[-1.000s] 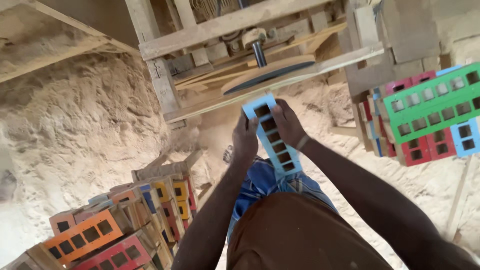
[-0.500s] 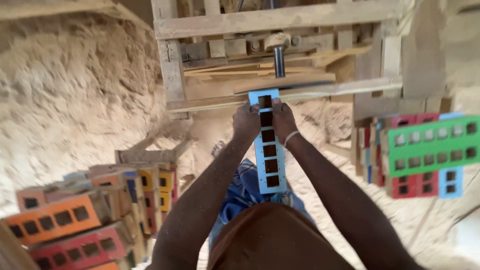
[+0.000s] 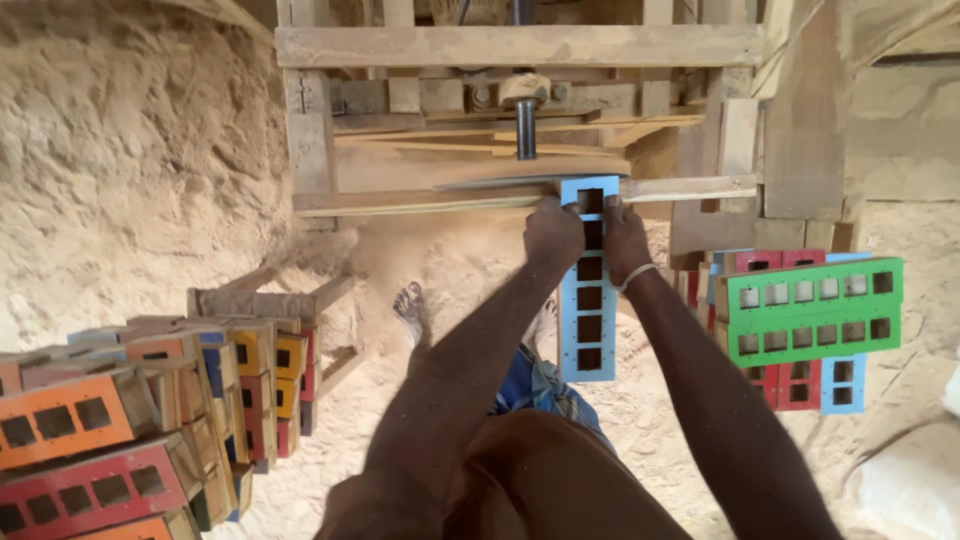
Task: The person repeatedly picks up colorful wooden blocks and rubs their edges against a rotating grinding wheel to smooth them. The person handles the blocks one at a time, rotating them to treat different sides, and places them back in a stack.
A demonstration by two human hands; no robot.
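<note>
I hold a long light-blue wooden frame (image 3: pixel 588 312) with a row of square cut-outs, both hands on its far end. My left hand (image 3: pixel 553 233) grips its left edge and my right hand (image 3: pixel 624 238) grips its right edge; a pale band circles the right wrist. The frame's far end rests against the front board of a wooden machine (image 3: pixel 520 110), just below a dark vertical metal shaft (image 3: pixel 525 128). My bare left foot (image 3: pixel 411 310) stands on sandy, dusty ground under the frame.
Stacks of painted frames, orange, red, yellow and blue (image 3: pixel 150 400), stand at the lower left. Green, red and blue frames (image 3: pixel 810 310) are piled at the right. A heap of pale sawdust (image 3: pixel 120 160) fills the left. A wooden post (image 3: pixel 805 110) stands at the upper right.
The blue frame has swung from a slant to straight ahead and moved forward until its end meets the machine's front board. My hands slid along it to its far end.
</note>
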